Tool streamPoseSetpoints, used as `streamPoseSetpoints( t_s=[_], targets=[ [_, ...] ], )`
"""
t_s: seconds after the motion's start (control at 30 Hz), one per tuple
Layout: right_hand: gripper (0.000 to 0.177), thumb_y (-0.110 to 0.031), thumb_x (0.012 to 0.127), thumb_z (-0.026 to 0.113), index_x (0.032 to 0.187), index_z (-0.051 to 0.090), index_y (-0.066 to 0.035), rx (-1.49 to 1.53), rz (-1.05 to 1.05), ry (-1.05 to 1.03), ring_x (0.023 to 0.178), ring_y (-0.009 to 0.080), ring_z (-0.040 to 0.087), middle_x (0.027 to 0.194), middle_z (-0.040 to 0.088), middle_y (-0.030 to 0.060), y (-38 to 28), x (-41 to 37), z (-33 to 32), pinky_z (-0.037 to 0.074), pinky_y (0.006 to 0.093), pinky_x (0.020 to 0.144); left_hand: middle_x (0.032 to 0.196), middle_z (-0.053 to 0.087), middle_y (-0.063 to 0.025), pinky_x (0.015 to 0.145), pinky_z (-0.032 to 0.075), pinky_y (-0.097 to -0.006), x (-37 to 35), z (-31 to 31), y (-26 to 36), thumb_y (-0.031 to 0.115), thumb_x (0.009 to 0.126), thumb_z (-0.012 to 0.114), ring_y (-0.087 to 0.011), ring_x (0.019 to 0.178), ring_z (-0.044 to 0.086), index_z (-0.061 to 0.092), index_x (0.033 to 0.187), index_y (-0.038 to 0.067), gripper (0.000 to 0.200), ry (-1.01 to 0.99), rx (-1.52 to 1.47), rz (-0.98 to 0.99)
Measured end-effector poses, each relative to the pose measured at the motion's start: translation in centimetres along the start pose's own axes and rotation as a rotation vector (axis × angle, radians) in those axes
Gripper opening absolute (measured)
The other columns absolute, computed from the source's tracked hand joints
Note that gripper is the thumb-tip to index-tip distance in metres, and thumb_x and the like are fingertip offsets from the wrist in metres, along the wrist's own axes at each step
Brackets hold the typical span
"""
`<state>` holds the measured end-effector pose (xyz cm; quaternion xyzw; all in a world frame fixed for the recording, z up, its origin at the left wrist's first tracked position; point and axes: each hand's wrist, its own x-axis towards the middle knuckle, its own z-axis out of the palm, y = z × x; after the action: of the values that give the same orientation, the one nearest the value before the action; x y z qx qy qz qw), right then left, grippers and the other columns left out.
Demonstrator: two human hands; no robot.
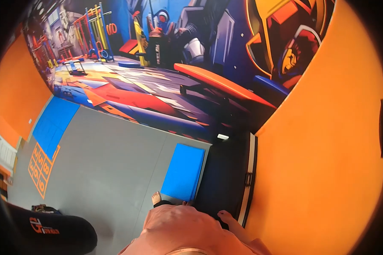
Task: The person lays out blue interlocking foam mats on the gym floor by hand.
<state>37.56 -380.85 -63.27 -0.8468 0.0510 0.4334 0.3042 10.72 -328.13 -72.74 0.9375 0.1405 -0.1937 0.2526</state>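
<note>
My right hand (pixel 224 216) hangs low beside my right side, with the bare forearm reaching down from a pink-orange shirt (pixel 183 229). It is small in the head view, and its fingers are too indistinct to show whether they grip anything. Nearest to it lies a black surface (pixel 225 170) along the right wall. Just ahead of my feet is a blue folded mat (pixel 183 172), lying flat. One bare foot (pixel 156 197) shows at the mat's near left corner. My left hand is out of sight.
A black padded cylinder (pixel 51 231) with a logo lies at lower left. Grey flooring (pixel 110 157) spreads ahead, with an orange number grid (pixel 41 170) and another blue mat (pixel 55 123). A mural wall (pixel 149 85) stands in front; an orange wall (pixel 319 170) rises right.
</note>
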Motion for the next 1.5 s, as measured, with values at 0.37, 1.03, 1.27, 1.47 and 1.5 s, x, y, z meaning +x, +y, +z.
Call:
streamPoseSetpoints(
  t_s=[0.37,1.03,1.27,1.47,1.5],
  targets=[
    [0.048,-0.035,0.090,0.065,0.126,0.062,-0.003,0.139,0.074,-0.012,0.115,0.0296,0.060,0.127,0.061,0.0170,1.3,0.0,2.5,0.049,0.0402,0.094,0.093,0.063,-0.0080,0.075,0.052,-0.0320,-4.5,-11.4,1.0,0.030,0.099,0.051,-0.0183,0.080,0.061,0.058,0.106,0.006,0.026,0.366,-1.103,-0.653],
    [0.041,-0.032,0.092,0.063,0.122,0.062,-0.004,0.097,-0.077,0.193,0.112,0.0267,0.060,0.119,0.064,0.0144,-1.4,2.6,-5.0,0.048,0.0376,0.094,0.085,0.065,-0.0045,0.072,0.049,-0.0295,-3.1,-8.1,12.6,0.017,0.096,0.059,-0.0127,0.076,0.057,0.062,0.097,0.002,0.016,0.139,-0.959,-0.372],
    [0.040,-0.034,0.090,0.065,0.118,0.064,-0.005,0.061,0.015,0.156,0.113,0.0267,0.060,0.119,0.065,0.0144,1.5,2.1,-3.6,0.048,0.0370,0.094,0.087,0.064,-0.0033,0.071,0.049,-0.0283,-2.3,-7.4,11.8,0.015,0.097,0.057,-0.0126,0.076,0.056,0.060,0.100,0.002,0.014,0.062,-0.981,-0.402],
    [0.041,-0.034,0.090,0.065,0.119,0.063,-0.004,0.158,-0.061,0.232,0.114,0.0283,0.060,0.115,0.066,0.0147,2.3,2.8,-3.9,0.047,0.0367,0.095,0.087,0.065,-0.0039,0.068,0.049,-0.0279,-2.0,-9.1,12.5,0.016,0.097,0.058,-0.0128,0.075,0.057,0.061,0.100,0.002,0.015,0.039,-0.877,-0.320],
    [0.041,-0.034,0.090,0.065,0.119,0.063,-0.004,0.168,-0.052,0.235,0.114,0.0283,0.060,0.115,0.066,0.0147,2.1,2.6,-3.9,0.047,0.0367,0.095,0.087,0.065,-0.0039,0.068,0.049,-0.0279,-2.0,-8.8,12.0,0.016,0.097,0.058,-0.0128,0.075,0.057,0.061,0.100,0.002,0.015,0.029,-0.869,-0.316]
  ],
)
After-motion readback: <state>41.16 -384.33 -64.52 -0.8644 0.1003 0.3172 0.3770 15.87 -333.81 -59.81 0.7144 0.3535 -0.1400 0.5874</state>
